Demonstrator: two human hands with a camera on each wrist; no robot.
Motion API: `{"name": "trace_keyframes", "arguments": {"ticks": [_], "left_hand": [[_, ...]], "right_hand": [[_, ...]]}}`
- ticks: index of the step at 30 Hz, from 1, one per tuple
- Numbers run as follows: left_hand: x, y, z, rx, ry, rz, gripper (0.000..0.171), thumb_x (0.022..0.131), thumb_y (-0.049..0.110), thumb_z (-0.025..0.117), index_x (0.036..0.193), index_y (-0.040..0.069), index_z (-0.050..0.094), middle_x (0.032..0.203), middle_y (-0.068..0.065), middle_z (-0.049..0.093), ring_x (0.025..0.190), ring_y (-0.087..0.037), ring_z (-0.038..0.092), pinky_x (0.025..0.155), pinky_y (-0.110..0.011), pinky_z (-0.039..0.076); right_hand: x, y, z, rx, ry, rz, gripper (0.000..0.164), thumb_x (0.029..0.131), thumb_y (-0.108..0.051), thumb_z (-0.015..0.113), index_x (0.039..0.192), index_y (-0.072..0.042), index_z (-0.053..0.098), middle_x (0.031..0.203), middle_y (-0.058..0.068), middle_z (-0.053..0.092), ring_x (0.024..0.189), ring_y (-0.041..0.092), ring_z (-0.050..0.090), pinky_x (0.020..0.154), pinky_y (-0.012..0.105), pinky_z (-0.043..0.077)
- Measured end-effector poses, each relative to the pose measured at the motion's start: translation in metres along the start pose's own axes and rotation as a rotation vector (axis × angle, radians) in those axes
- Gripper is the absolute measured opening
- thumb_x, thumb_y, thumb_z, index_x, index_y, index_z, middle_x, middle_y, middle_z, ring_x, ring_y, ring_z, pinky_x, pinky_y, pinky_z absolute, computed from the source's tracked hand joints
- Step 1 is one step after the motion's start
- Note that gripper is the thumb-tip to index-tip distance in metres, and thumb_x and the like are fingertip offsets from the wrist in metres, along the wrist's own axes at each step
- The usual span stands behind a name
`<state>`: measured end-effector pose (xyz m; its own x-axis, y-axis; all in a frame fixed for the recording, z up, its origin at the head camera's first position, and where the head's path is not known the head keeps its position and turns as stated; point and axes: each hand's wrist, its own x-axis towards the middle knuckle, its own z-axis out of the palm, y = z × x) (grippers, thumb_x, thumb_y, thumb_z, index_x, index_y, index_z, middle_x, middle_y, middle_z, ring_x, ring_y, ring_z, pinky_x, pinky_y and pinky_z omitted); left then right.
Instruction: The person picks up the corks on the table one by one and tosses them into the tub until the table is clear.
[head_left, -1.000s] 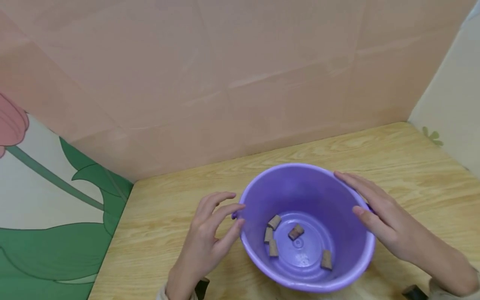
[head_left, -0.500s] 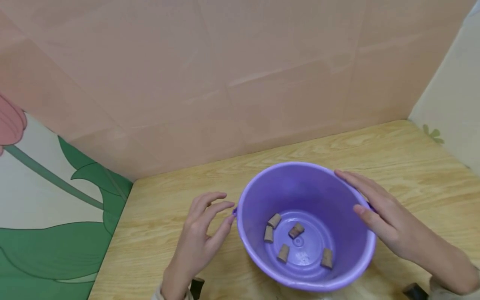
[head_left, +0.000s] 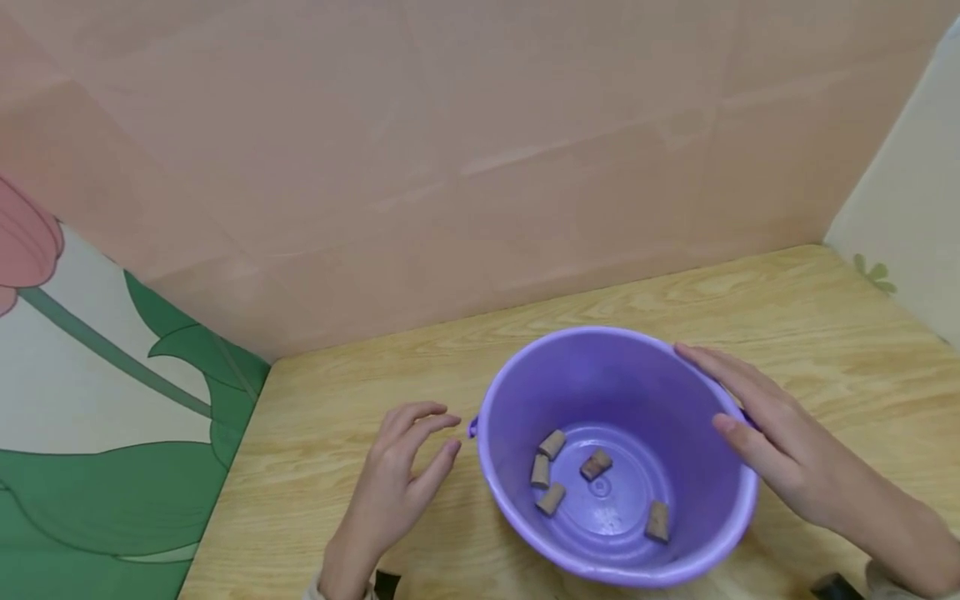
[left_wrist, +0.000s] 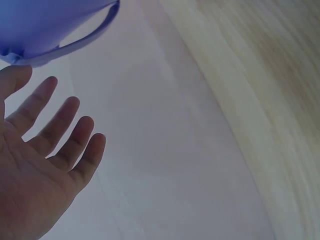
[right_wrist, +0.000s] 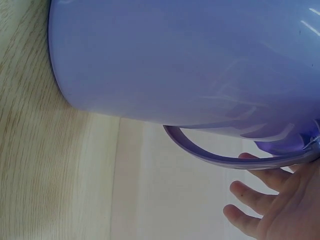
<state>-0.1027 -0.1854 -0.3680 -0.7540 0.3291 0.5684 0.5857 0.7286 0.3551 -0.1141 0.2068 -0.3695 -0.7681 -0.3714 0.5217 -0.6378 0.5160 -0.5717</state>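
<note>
A purple bucket [head_left: 615,358] stands on the table with several cork pieces [head_left: 596,464] on its floor. Beyond its left side, my left hand [head_left: 393,475] hovers apart from it, fingers loosely bent and holding nothing. The left wrist view shows this palm [left_wrist: 35,185] below the bucket's handle [left_wrist: 85,42]. On the bucket's right rim rests my right hand [head_left: 780,442], its fingers fairly straight and its thumb over the edge. In the right wrist view, the right-hand fingers [right_wrist: 257,197] spread beside the hanging handle [right_wrist: 215,159], partly hidden by it.
The wood-grain table [head_left: 337,400] meets a pink-beige covering [head_left: 450,167] at its back. A wall with a painted flower [head_left: 45,333] borders the left, and a pale wall [head_left: 907,200] the right. Dark objects [head_left: 836,586] show near both wrists.
My left hand has drawn away from the rim to the left. One cork piece at the bucket's left has rolled and now lies turned differently. The right hand stays on the rim.
</note>
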Motion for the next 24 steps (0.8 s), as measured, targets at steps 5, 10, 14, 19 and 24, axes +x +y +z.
{"name": "trace_keyframes", "arguments": {"ticks": [5, 10, 14, 19, 24], "left_hand": [[-0.008, -0.005, 0.006, 0.001, -0.045, -0.051, 0.023, 0.089, 0.017, 0.072, 0.112, 0.015, 0.071, 0.12, 0.004, 0.066, 0.118, -0.017, 0.057, 0.096, -0.043, 0.052], [-0.015, -0.008, 0.017, -0.016, -0.106, -0.105, 0.024, 0.091, 0.021, 0.072, 0.114, 0.017, 0.071, 0.121, 0.006, 0.065, 0.12, -0.015, 0.056, 0.097, -0.044, 0.052], [-0.018, -0.008, 0.025, -0.058, -0.18, -0.187, 0.026, 0.091, 0.024, 0.072, 0.116, 0.018, 0.07, 0.122, 0.006, 0.065, 0.122, -0.014, 0.054, 0.098, -0.046, 0.052], [-0.021, -0.009, 0.036, -0.056, -0.285, -0.224, 0.032, 0.089, 0.025, 0.073, 0.12, 0.017, 0.069, 0.126, 0.003, 0.064, 0.124, -0.018, 0.054, 0.102, -0.047, 0.05], [-0.023, -0.009, 0.044, -0.019, -0.355, -0.171, 0.043, 0.085, 0.024, 0.076, 0.126, 0.015, 0.067, 0.131, -0.003, 0.063, 0.124, -0.022, 0.055, 0.105, -0.047, 0.048]], "right_hand": [[0.0, 0.001, 0.0, 0.005, 0.001, 0.004, 0.065, 0.089, 0.007, 0.05, 0.151, -0.008, 0.039, 0.155, 0.001, 0.041, 0.144, 0.0, 0.029, 0.115, 0.007, 0.018], [-0.002, 0.005, 0.001, 0.009, 0.001, 0.013, 0.065, 0.088, 0.008, 0.05, 0.151, -0.007, 0.04, 0.154, 0.002, 0.042, 0.143, -0.001, 0.03, 0.116, 0.008, 0.018], [-0.003, 0.004, 0.002, 0.008, 0.001, 0.01, 0.066, 0.088, 0.008, 0.051, 0.151, -0.007, 0.039, 0.154, 0.001, 0.042, 0.143, -0.001, 0.03, 0.115, 0.007, 0.018], [-0.003, 0.002, 0.001, 0.003, 0.005, 0.0, 0.066, 0.089, 0.008, 0.051, 0.152, -0.008, 0.038, 0.155, 0.001, 0.041, 0.144, -0.001, 0.03, 0.115, 0.007, 0.018], [-0.002, 0.001, 0.001, -0.004, 0.008, -0.011, 0.066, 0.089, 0.007, 0.052, 0.152, -0.008, 0.038, 0.155, 0.001, 0.041, 0.145, 0.0, 0.029, 0.115, 0.007, 0.017]]}}
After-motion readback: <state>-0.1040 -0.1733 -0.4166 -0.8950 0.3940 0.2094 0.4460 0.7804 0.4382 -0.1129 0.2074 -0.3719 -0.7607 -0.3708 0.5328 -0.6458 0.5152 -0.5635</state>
